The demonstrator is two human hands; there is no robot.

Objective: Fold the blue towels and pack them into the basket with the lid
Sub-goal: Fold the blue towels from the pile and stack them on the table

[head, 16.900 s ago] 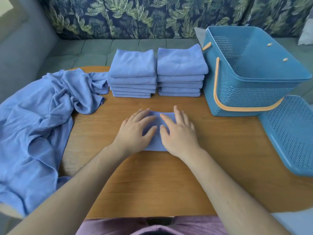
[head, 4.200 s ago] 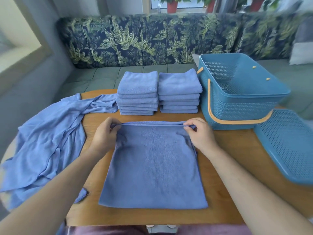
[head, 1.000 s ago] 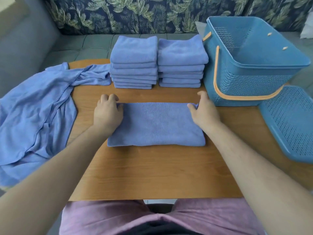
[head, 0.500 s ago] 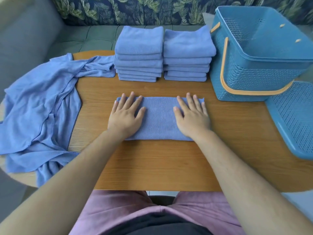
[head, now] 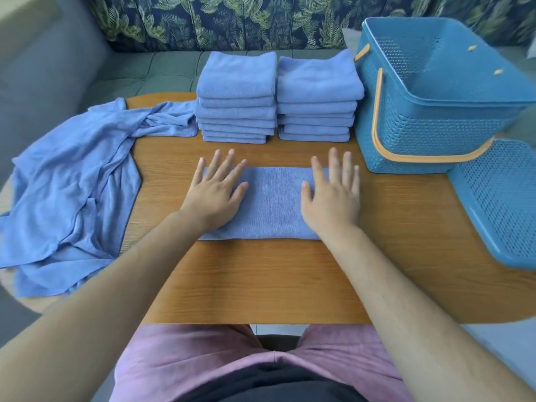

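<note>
Wooden table (head: 261, 280) fills the head view, w/ a grey-green sofa (head: 145, 74) and its leaf-print back cushions (head: 232, 21) beyond the far edge. And the hands are down: left hand (head: 216, 195) flat on the left part of the towel (head: 272, 198), fingers straight and spread, gripping nothing; right hand (head: 330, 201) same on the right part, palm down, fingertips reaching past the towel's far edge. Towel sits mid-table as a long strip, running left to right, bare blue showing btwn the two hands.

Vs half a sec ago, barely a change, palms still pressing in the same spots. Vs 1 sec ago, big switch: back then each hand was at an end of the strip; now both have come inward and gone flat. Approx 4 sec back the towel was a full open square, so it's down to half depth.

Far side: left stack (head: 236, 82) and right stack (head: 317, 82) of folded towels, touching side by side. Basket (head: 420, 134) stands just right of them, open, orange handle (head: 377, 111) lying down against its wall. Lid (head: 499, 198) lies on the table near right, by the basket's base. Heap of unfolded towels (head: 72, 184) drapes over the left edge.
</note>
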